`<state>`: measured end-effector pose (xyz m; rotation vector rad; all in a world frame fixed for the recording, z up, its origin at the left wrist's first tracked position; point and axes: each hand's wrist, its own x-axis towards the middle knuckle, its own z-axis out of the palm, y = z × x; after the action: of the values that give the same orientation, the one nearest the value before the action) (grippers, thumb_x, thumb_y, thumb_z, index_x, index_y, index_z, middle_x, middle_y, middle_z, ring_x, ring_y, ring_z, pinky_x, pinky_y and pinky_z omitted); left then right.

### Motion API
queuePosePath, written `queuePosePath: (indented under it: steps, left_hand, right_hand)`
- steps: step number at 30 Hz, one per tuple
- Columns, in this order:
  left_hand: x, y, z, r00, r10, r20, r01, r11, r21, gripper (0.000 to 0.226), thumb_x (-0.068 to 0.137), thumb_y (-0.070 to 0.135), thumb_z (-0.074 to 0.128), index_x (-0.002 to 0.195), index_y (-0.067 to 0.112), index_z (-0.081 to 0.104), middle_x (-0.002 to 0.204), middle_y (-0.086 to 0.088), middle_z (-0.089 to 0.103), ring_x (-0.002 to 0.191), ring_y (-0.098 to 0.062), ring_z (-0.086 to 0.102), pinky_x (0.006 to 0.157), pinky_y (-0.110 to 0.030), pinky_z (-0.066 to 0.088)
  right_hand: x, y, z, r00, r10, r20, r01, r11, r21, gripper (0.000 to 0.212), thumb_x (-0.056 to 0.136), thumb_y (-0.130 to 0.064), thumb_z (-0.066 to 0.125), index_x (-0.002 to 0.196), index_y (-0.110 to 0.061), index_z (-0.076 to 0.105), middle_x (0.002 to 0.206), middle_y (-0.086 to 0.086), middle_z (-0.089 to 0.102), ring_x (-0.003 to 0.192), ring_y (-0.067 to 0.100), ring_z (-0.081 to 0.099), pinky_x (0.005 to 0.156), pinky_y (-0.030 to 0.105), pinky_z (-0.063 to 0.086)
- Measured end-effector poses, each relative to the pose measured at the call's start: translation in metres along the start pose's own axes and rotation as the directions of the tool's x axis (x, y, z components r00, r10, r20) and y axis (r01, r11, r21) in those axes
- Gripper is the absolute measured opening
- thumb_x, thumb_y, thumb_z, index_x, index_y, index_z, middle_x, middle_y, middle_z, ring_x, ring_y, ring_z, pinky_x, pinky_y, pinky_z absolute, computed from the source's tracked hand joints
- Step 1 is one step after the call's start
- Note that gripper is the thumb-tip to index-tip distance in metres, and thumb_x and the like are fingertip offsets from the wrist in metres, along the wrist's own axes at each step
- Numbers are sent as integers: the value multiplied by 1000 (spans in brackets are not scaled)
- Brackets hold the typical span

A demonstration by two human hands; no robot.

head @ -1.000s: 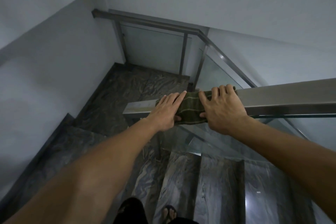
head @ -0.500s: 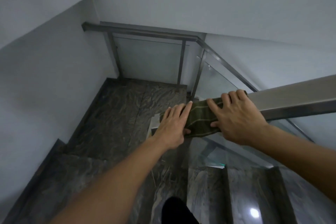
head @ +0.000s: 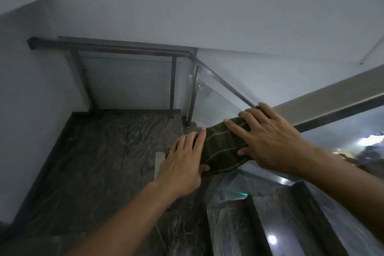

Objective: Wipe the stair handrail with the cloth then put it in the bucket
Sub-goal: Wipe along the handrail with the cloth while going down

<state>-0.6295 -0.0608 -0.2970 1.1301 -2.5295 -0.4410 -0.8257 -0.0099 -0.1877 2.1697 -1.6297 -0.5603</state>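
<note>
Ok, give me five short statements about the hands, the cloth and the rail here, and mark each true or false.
1. Both hands press on the cloth. True: the left hand and right hand lie flat on it.
2. The cloth is plain white. False: it is dark green with pale stripes.
3. The cloth lies draped over the handrail, near its lower end. True.
4. A bucket stands on the landing. False: no bucket is in view.
5. The left hand holds the cloth alone. False: the right hand presses on it too, higher up the rail.
</note>
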Motion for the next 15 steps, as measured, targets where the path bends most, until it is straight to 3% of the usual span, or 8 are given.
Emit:
queuePosePath:
  steps: [4, 8, 12, 15]
  left_hand:
    - [-1, -17, 8, 995, 96, -36, -98, 994, -52, 90, 89, 49, 49, 148, 27, -16, 148, 7, 8, 134, -12, 14, 117, -34, 16]
    - [1, -27, 9, 979, 197, -58, -199, 979, -46, 89, 91, 53, 42, 144, 28, -25, 149, 8, 1, 135, -12, 9, 115, -29, 12]
    - [2, -38, 9, 956, 292, -23, -293, 952, -86, 85, 89, 60, 29, 136, 33, -36, 157, 6, -8, 144, -12, -2, 116, -28, -5]
    - [8, -53, 17, 934, 356, -35, -357, 923, -140, 81, 84, 64, 17, 144, 30, -26, 161, 3, -6, 147, -15, 1, 117, -32, -3]
  right_hand:
    - [0, -17, 15, 989, 128, -78, -129, 992, -15, 78, 76, -61, 56, 141, -20, 39, 137, 23, 50, 128, 42, 45, 107, 63, 28]
    - [-3, -30, 17, 972, 225, -72, -225, 974, 3, 85, 71, -56, 65, 142, -21, 35, 141, 23, 46, 132, 42, 39, 106, 64, 29]
    - [-4, -40, 10, 959, 284, 24, -283, 959, -9, 79, 79, -53, 52, 147, -25, 24, 149, 19, 35, 140, 36, 27, 112, 59, 17]
    - [-2, -48, 3, 942, 335, 37, -335, 942, -3, 78, 82, -52, 49, 149, -26, 19, 153, 17, 28, 142, 34, 18, 115, 58, 10]
